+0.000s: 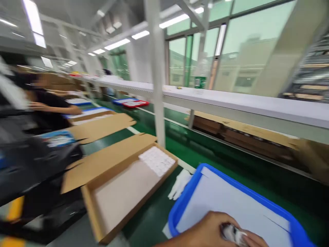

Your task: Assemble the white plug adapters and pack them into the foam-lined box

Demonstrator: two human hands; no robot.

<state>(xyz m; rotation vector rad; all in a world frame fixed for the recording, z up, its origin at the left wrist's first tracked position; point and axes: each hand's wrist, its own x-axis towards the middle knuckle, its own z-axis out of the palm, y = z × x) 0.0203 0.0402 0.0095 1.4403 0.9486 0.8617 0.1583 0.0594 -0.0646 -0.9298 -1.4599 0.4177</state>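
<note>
Low in the view, my left hand [214, 228] is closed on a small white and dark item [232, 234], whose details are blurred. The fingers of my right hand [254, 239] pinch the same item from the other side; most of that hand is cut off by the lower edge. Both hands are over a blue tray [246, 188] lined with white sheets. Left of the tray lies an open cardboard box [120, 195] with a block of small white pieces [156, 160] in its far right corner.
A white glove [180, 184] lies between box and tray on the green table [146, 209]. A white post [156, 75] rises behind the box. The raised white shelf [257, 106] holds a bottle [200, 80]. A person in black [48, 103] is at the left, near more trays.
</note>
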